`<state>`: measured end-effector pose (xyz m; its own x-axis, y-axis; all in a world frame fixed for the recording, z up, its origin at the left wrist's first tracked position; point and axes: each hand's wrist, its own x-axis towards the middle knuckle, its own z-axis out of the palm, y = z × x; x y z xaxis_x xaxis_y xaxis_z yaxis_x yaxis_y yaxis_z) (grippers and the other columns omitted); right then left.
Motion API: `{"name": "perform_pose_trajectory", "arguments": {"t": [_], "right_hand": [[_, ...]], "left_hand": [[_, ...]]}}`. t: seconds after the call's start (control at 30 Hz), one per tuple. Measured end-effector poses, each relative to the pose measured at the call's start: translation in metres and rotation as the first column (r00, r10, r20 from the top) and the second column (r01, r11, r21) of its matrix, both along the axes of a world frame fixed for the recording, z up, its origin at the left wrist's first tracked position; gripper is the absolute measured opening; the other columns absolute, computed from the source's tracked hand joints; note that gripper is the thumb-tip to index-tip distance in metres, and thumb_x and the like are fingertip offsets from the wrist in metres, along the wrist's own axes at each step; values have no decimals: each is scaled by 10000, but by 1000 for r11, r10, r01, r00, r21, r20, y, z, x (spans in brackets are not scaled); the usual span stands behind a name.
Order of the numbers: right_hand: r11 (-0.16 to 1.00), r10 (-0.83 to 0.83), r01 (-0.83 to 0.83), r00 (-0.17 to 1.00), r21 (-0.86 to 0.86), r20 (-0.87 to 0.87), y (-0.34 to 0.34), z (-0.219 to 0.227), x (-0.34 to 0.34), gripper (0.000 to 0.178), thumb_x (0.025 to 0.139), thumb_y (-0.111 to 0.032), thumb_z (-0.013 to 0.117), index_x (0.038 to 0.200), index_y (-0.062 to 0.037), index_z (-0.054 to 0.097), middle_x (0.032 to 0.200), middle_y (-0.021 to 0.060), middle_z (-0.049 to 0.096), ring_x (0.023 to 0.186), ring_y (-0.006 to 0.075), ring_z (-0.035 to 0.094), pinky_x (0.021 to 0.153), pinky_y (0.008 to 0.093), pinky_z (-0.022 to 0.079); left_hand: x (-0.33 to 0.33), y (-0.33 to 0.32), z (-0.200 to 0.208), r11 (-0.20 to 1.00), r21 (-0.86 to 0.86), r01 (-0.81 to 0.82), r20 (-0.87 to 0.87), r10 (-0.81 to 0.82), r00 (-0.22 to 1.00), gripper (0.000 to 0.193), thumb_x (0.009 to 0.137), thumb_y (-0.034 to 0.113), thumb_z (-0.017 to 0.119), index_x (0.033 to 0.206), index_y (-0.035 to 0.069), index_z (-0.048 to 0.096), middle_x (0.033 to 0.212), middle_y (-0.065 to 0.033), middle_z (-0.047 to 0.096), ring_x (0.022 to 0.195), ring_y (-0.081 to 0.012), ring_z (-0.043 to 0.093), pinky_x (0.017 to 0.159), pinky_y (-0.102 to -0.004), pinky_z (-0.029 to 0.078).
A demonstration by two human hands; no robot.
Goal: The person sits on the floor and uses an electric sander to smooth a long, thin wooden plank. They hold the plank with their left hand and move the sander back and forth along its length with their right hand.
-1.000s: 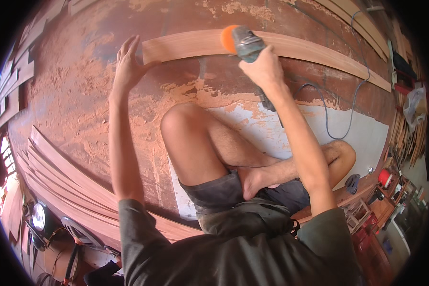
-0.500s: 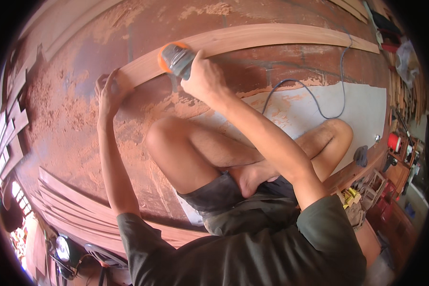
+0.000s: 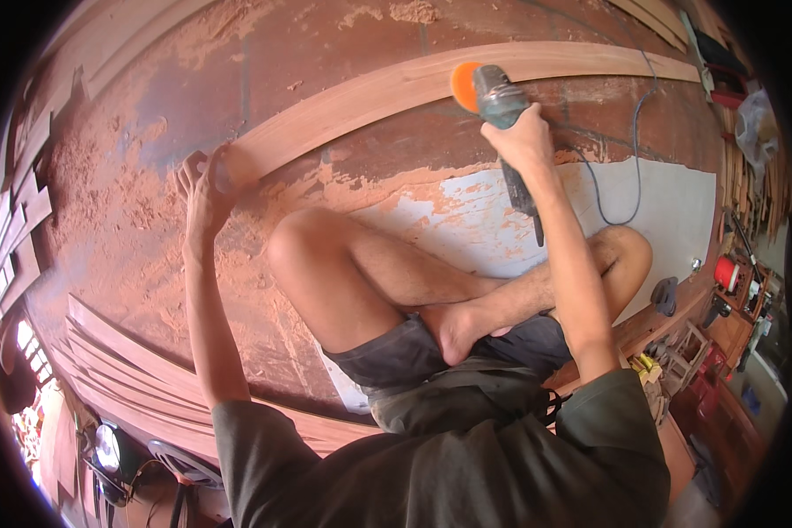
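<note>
1. Gripping a grinder [image 3: 498, 95] in the right hand [image 3: 524, 141], with its orange disc [image 3: 464, 86] over the plank [image 3: 352, 101]; cannot tell whether touching.
2. Resting the left hand [image 3: 204, 189] at the plank's left end; cannot tell whether clamped on it.
3. Holding 2 hands well apart.
4. Facing the plank, laid flat across a dusty brown surface [image 3: 238, 114] beyond 2 bent legs [image 3: 343, 273].
5. Trailing a blue cord [image 3: 638, 158] over a white sheet [image 3: 678, 202].
6. Cannot read any lettering on the grinder: too small.
</note>
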<state>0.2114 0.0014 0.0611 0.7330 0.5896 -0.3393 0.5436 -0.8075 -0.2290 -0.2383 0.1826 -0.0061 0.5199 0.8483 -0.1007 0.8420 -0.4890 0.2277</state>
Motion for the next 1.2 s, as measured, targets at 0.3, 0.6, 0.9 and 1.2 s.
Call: {"name": "perform_pose_trajectory", "arguments": {"t": [0.3, 0.6, 0.9, 1.2], "right_hand": [[992, 120, -115, 978, 45, -168, 51, -7, -73, 819, 740, -275, 799, 1325, 152, 418, 1069, 288, 708, 943, 345, 743, 790, 382, 630], [944, 299, -252, 927, 213, -227, 77, -6, -134, 609, 731, -164, 790, 1176, 117, 483, 964, 309, 695, 953, 442, 714, 828, 477, 603], [999, 27, -27, 1000, 29, 4, 44, -6, 52, 913, 683, -379, 841, 1317, 157, 460, 1208, 287, 666, 1092, 352, 691, 942, 408, 557], [980, -47, 49, 999, 195, -13, 44, -27, 24, 740, 692, -250, 843, 1251, 110, 518, 1050, 248, 720, 906, 334, 745, 788, 383, 620]], "left_hand": [[0, -28, -2, 995, -7, -99, 62, 99, 993, 847, 754, 392, 877, 1505, 271, 505, 1511, -108, 382, 1388, -339, 302, 1185, -527, 207], [-1, -28, -8, 995, 68, -74, -4, 75, 997, 813, 785, 466, 838, 1504, 290, 500, 1531, -127, 389, 1419, -346, 311, 1183, -561, 183], [-3, -29, -7, 994, 52, -95, -1, 95, 995, 829, 771, 424, 854, 1511, 297, 503, 1549, -98, 405, 1433, -321, 325, 1195, -524, 187], [6, -26, -12, 996, -3, -85, -4, 85, 996, 817, 825, 377, 821, 1543, 308, 439, 1598, -80, 354, 1472, -324, 280, 1211, -548, 135]]}}
